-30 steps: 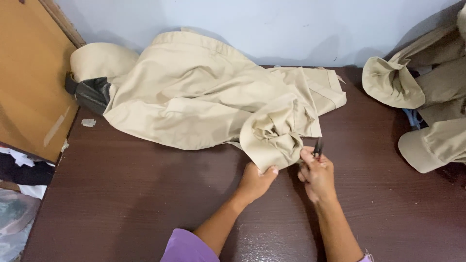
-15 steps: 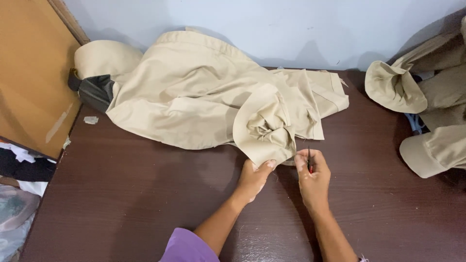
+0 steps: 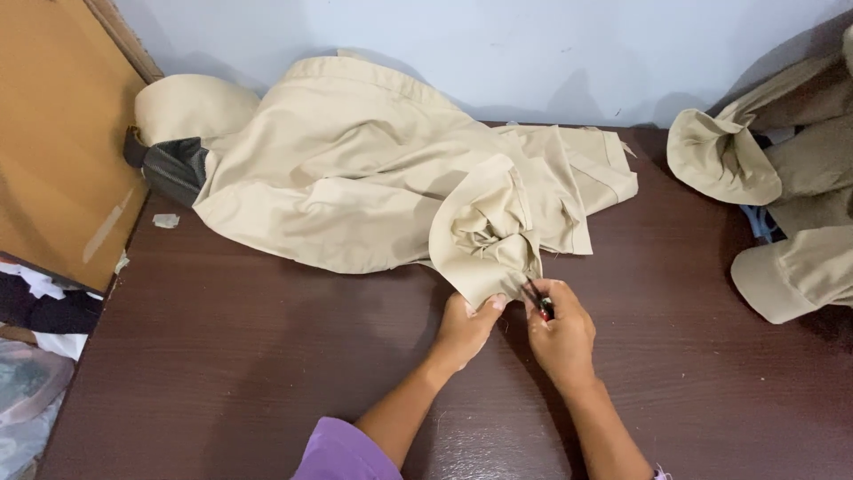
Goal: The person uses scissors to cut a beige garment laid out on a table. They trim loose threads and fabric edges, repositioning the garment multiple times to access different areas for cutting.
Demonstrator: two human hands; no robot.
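Note:
A beige garment (image 3: 373, 178) lies spread across the dark wooden table (image 3: 222, 356), with one bunched sleeve end (image 3: 487, 240) reaching toward me. My left hand (image 3: 466, 327) pinches the lower edge of that bunched fabric. My right hand (image 3: 560, 333) sits just to its right, closed around a small dark tool with a red part (image 3: 538, 302), its tip pointing at the cloth edge.
More beige garments (image 3: 782, 204) are heaped at the table's right edge. A beige cap and a dark folded item (image 3: 173, 164) rest at the far left against a wooden board (image 3: 53, 151). A small scrap (image 3: 165, 220) lies nearby. A pale wall backs the table.
My right hand has moved the small tool down and left, from held upright to touching the fabric edge. The left hand keeps its grip on the bunched sleeve.

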